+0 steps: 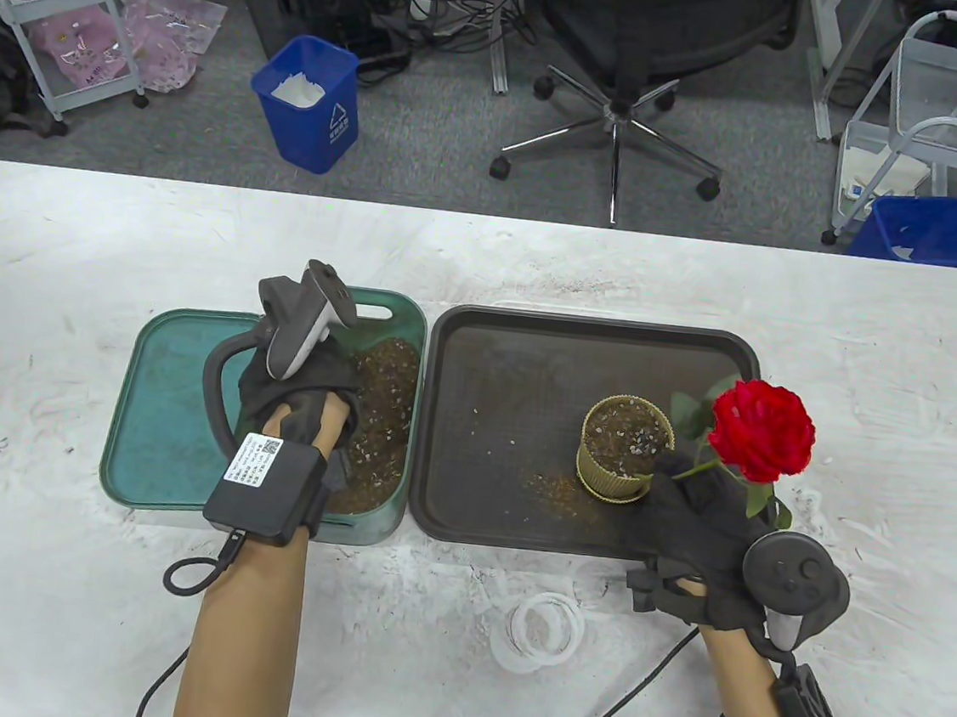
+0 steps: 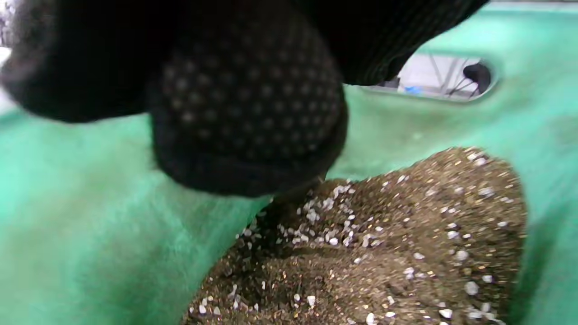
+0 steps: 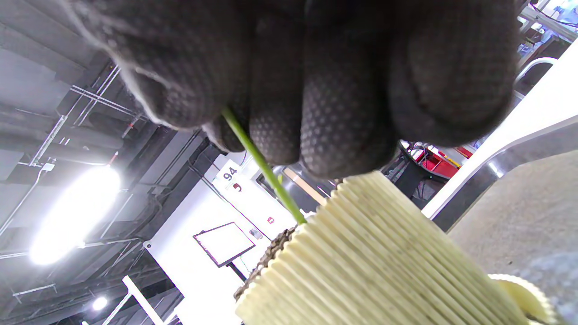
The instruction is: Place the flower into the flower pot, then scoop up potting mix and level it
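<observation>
left hand (image 1: 296,391) comes in from the bottom edge with the bare forearm pointing up and slightly right, palm side turned down, tracker sitting on the back of it and a black box strapped at the wrist. in the left wrist view a dotted glove fingertip (image 2: 246,122) hangs down curled, but whether that hand grips anything is hidden. right hand (image 1: 703,540) reaches up and left from the lower right corner, tracker on its back, strap round the wrist. in the right wrist view its fingers (image 3: 343,113) are bunched together with the thumb, pinching a thin green stem (image 3: 262,167) between them.
</observation>
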A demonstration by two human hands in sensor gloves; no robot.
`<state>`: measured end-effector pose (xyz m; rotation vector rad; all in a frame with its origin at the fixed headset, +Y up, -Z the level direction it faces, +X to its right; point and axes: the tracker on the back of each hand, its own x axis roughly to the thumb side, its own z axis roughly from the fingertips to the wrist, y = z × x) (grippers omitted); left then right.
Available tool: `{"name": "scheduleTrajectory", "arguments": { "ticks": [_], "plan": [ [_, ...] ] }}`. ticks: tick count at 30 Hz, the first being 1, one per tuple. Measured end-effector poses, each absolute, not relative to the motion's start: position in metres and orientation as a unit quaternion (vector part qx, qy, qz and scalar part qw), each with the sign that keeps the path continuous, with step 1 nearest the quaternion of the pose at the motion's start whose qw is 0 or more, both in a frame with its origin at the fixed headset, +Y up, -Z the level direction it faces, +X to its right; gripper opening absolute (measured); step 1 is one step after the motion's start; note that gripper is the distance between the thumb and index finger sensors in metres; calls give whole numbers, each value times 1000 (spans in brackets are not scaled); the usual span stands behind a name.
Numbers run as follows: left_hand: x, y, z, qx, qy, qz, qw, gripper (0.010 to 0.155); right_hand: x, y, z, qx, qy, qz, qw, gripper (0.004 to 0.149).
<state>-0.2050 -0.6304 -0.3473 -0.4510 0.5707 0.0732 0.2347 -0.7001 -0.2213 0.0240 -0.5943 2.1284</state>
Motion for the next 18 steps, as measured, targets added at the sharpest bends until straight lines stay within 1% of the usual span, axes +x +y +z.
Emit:
{"name": "scheduleTrajectory", "arguments": {
  "ticks": [5, 9, 11, 16, 18],
  "plan": [
    [-219, -651, -353, -247, 278, 118, 921, 53, 235, -700, -221, 10, -242, 861, 446, 37],
    [-225, -654, -355, -263, 271, 156, 913, 53, 235, -700, -221, 8, -243, 862, 445, 37],
    [-225, -658, -355, -287, 268, 205, 897, 53, 235, -700, -221, 8, -243, 862, 445, 37],
    [-226, -663, -355, -302, 267, 243, 882, 53, 234, -700, -221, 8, -244, 862, 444, 37],
    [-226, -667, -354, -318, 266, 271, 869, 53, 234, -700, -221, 9, -244, 862, 444, 37]
  ]
}}
